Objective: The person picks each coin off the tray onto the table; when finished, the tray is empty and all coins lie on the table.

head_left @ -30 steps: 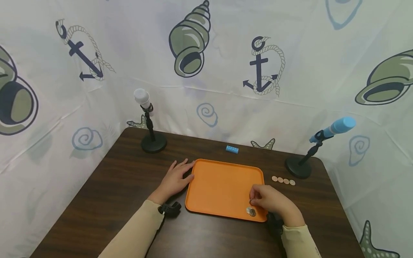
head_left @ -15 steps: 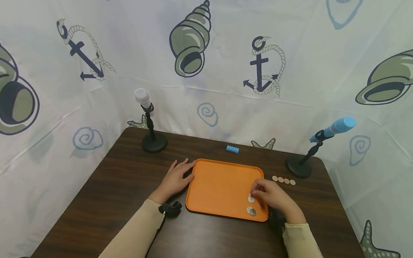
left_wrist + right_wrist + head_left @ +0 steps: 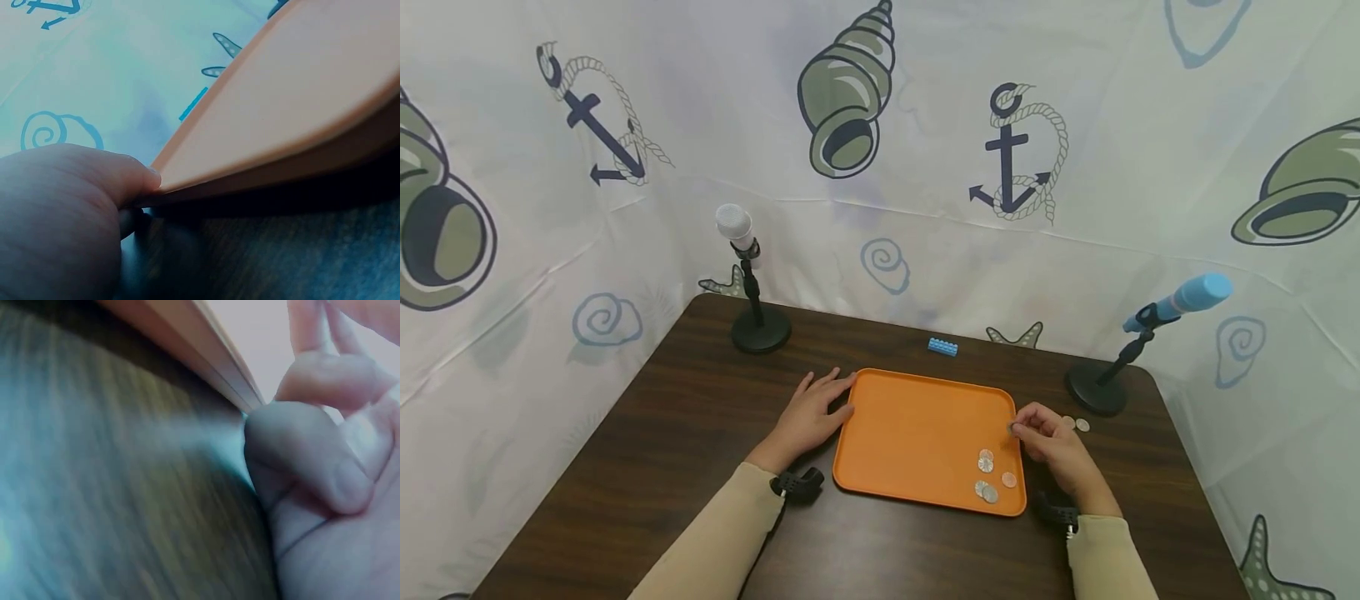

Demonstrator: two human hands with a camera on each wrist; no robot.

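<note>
My left hand (image 3: 807, 425) rests at the left edge of the orange tray (image 3: 917, 417), fingers spread. In the left wrist view its thumb (image 3: 134, 178) lies along the tray's rim. Over the tray's right rim, my right hand (image 3: 1060, 446) pinches a small coin (image 3: 1012, 427) between thumb and fingertips. Several silvery coins (image 3: 990, 494) lie in the tray's lower right, some overlapping, with a single coin (image 3: 1009, 480) nearer the rim. Beyond the right hand, two coins (image 3: 1082, 425) show on the table; the hand covers the rest of that row.
A white microphone (image 3: 735, 225) on a black stand is at the back left. At the back right stands a light blue microphone (image 3: 1198, 293) on another stand. A blue toy brick (image 3: 943, 347) lies behind the tray on the dark wooden table (image 3: 880, 550).
My right hand has moved up and right from the coins to the tray's right rim, a coin in its fingers, uncovering coins in the tray. My left hand stays put.
</note>
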